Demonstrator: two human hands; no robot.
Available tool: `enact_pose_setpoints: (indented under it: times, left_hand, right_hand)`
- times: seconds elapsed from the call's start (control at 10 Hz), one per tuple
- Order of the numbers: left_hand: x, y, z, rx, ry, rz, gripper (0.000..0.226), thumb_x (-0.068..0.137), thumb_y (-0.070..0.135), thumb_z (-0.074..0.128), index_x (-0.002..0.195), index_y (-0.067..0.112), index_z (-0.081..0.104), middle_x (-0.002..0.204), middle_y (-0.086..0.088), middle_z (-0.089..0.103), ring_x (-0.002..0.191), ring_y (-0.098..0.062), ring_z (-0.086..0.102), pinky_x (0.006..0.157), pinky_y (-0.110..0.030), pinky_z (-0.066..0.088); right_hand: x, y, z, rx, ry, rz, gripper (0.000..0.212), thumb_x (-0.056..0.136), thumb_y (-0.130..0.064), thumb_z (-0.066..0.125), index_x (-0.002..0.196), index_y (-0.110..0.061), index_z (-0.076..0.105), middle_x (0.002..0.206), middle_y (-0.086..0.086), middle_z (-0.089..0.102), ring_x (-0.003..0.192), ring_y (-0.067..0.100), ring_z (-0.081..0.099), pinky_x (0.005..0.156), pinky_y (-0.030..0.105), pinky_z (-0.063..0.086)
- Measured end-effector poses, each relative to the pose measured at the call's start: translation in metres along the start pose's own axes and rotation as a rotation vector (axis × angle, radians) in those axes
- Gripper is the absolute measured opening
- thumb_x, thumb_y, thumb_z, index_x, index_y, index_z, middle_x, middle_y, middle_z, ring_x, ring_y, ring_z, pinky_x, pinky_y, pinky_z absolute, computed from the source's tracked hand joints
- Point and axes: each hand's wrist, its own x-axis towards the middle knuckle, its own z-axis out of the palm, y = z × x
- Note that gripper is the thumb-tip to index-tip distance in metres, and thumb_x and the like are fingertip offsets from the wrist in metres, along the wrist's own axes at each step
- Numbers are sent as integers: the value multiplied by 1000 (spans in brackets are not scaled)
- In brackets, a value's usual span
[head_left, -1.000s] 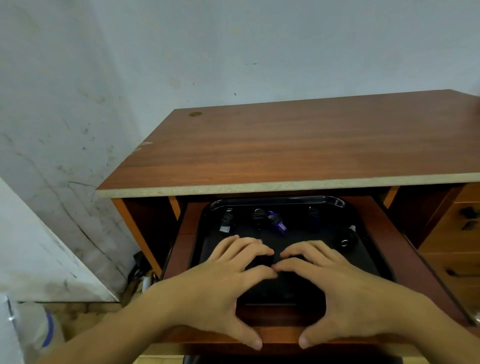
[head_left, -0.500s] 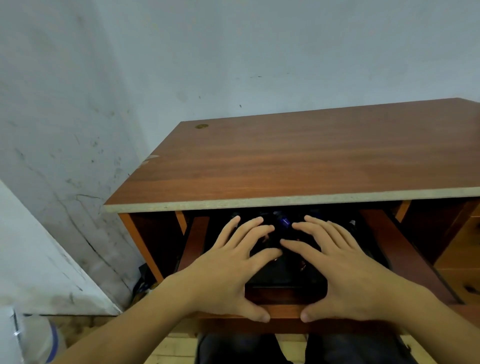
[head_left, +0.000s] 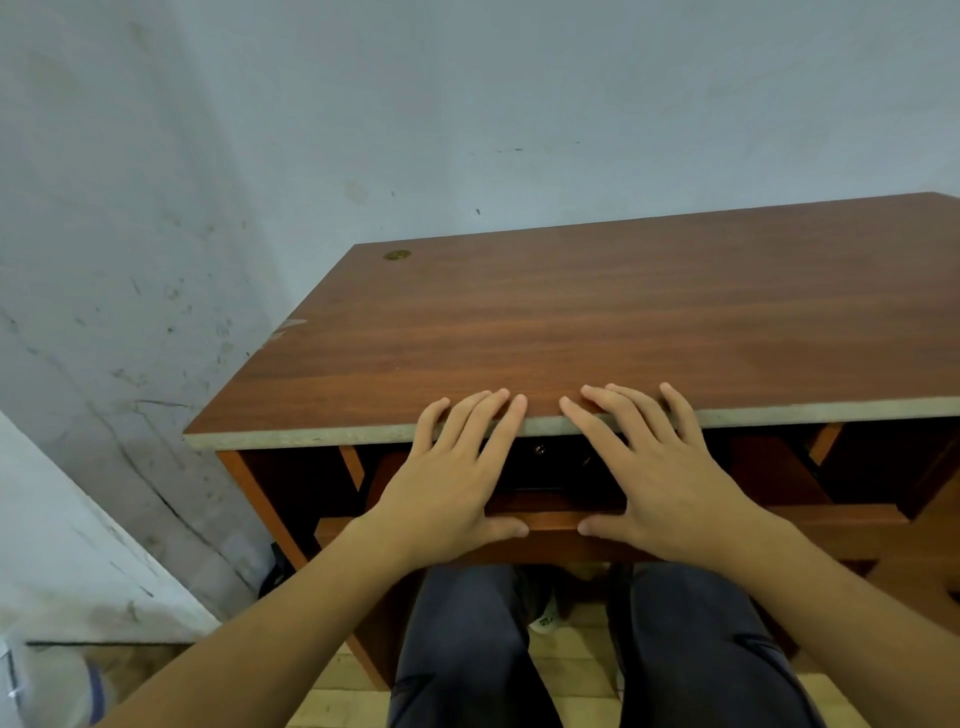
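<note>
Sliding shelf: front lip touched by 2 thumbs. Left hand and right hand laid flat, fingers straight, nothing gripped, both equally near. Black tray glimpsed on shelf between hands, mostly hidden under desk top. Shelf long axis left-right; push judged straight away, toward wall.

Dim, soft, even light on my feed, bluish cast over the wall, faint sheen on the surface, deep shadow beneath it swallowing the drawer, I see wide-angle bending toward the edges, lower left corner smeared and out of focus
</note>
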Motion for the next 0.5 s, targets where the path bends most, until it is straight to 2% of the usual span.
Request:
enact_pose_setpoints:
  times: [0.1,0.2,0.3,0.4,0.5]
  left_hand:
    - [10,3,4,65,82,-36,103,77,69,66,155,13,27,151,-10,41,139,-31,36,109,-52,33]
    - [20,8,11,129,155,-82,91,76,56,75,149,13,40,139,-12,52,127,-33,44,100,-53,39]
    - [27,9,20,115,183,-114,85,74,50,80,144,15,46,132,-11,56,120,-34,46,95,-55,44]
    - [33,7,12,73,62,-104,90,71,56,81,144,19,45,133,-10,56,120,-34,49,93,-54,47]
    - [35,0,-9,-115,-132,-68,84,85,76,49,151,30,23,149,2,32,135,-27,32,109,-47,32]
  right_hand:
    - [7,-3,9,1,140,54,101,67,-62,78,152,-32,32,151,2,40,141,29,36,117,57,23]
    - [14,-7,19,-6,270,98,83,69,-48,82,142,-30,46,141,3,49,130,31,45,112,54,30]
    - [21,-7,27,-7,328,119,76,68,-39,83,136,-30,50,134,3,51,124,31,48,106,52,34]
    - [24,-8,24,28,226,136,81,62,-49,84,133,-37,47,129,-2,48,120,29,50,100,50,38]
    - [26,-10,2,182,3,137,72,73,-74,58,136,-50,31,133,-17,31,129,16,32,108,40,29]
